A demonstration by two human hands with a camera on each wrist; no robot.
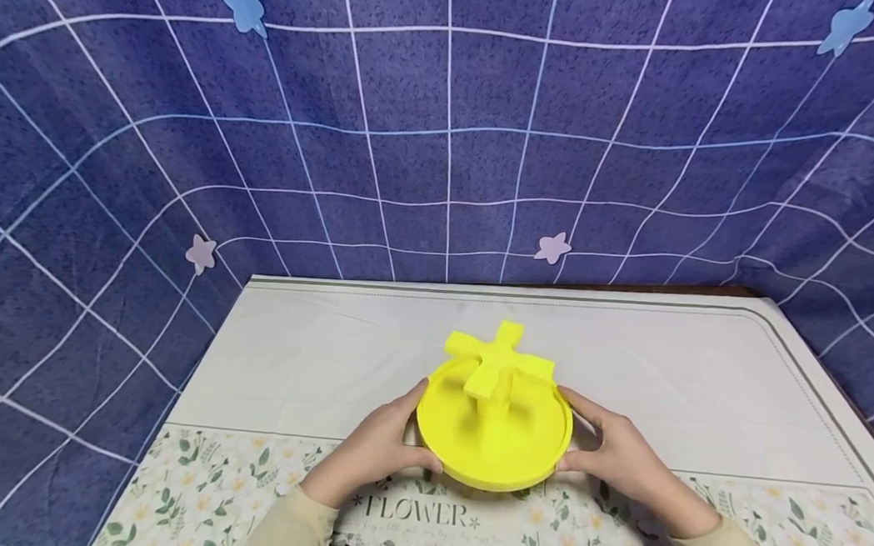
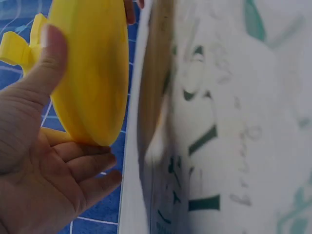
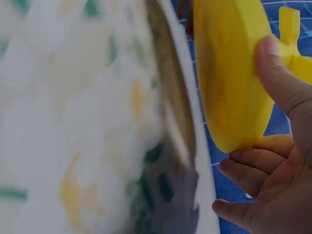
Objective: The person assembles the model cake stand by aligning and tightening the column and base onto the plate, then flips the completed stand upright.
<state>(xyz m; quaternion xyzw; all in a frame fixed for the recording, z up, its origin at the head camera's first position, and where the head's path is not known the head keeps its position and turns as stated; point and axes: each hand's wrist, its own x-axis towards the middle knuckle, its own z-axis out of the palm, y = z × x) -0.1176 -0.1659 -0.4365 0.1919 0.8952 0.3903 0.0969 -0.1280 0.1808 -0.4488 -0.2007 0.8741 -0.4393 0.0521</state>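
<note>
Yellow disc [image 1: 492, 443]: round, with a raised rim and a short central post carrying a cross-shaped piece [image 1: 499, 359] on top. It sits over the near half of the table [image 1: 701, 381], above the boundary where the plain white part of the tablecloth meets the floral band printed "FLOWER" [image 1: 415, 512].

Left hand [image 1: 381, 445]: at the disc's left edge. The left wrist view shows the thumb [image 2: 48, 53] pressed on the rim's upper face and the fingers [image 2: 83, 156] curled beneath the underside, so the rim is pinched between them.

Right hand [image 1: 617, 455]: at the disc's right edge, mirror arrangement. The right wrist view shows the thumb [image 3: 278, 73] on top of the rim and the fingers [image 3: 248, 170] curved below it, gripping the edge.

Both wrist views show a gap between the disc's underside and the cloth on the hands' sides; whether the far edge touches the table cannot be determined.

Beyond the table, behind the disc, hangs a dark blue backdrop [image 1: 446, 123] with a white grid and pale star shapes.
</note>
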